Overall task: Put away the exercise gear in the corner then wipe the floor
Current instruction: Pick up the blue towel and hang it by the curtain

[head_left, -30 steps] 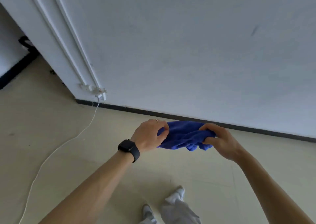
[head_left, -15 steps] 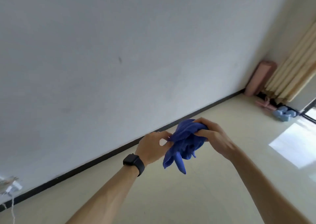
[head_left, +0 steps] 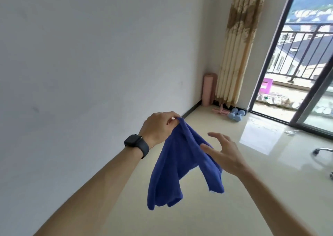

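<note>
— Where is the blue cloth [head_left: 173, 167]?
— It hangs above the floor from the left hand [head_left: 160, 127], whose curled fingers pinch its top corner.
— And the right hand [head_left: 225, 154]?
— Its fingers are spread and straight and grip nothing. It is at the cloth's right fold, with the thumb in front of the fabric.

No text, label, brand, number or sign can be read anywhere in the view; the watch [head_left: 136, 142] face is dark and shows nothing legible.
</note>
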Demonstrator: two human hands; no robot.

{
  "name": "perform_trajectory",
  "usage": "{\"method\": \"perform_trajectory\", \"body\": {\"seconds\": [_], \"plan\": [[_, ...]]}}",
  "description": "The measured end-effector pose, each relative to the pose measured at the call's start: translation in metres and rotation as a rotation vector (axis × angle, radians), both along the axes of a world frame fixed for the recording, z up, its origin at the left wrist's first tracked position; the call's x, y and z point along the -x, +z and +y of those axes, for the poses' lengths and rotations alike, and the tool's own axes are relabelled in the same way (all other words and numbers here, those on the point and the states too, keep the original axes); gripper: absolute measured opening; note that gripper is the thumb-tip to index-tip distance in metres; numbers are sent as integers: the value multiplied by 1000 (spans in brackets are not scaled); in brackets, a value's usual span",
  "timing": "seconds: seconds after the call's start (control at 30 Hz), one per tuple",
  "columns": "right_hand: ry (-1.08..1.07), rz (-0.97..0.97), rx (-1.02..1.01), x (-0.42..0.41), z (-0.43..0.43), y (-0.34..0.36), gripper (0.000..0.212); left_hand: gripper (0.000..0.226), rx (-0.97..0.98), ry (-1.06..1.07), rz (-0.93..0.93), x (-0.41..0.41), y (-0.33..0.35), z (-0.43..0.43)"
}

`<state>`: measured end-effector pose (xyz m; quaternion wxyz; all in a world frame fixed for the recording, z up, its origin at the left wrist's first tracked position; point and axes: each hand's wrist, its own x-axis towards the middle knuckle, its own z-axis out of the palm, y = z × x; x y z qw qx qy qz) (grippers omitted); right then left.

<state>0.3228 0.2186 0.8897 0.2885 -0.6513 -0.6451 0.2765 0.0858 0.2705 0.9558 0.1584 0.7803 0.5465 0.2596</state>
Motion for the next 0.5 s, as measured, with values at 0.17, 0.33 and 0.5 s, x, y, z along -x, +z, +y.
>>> {"method": "perform_trajectory", "body": {"seconds": [0.17,0.33,0.5], "plan": [[6,153,-170,-28,29,37,59,25,-99,-157,182,-83,24,38],[-72,-47,-254,-59,88,48,19,19,-84,-228,172,-127,28,94],[-146,57,-276,-93,160,45,8,21,-124,-257,185,-150,17,167]]}}
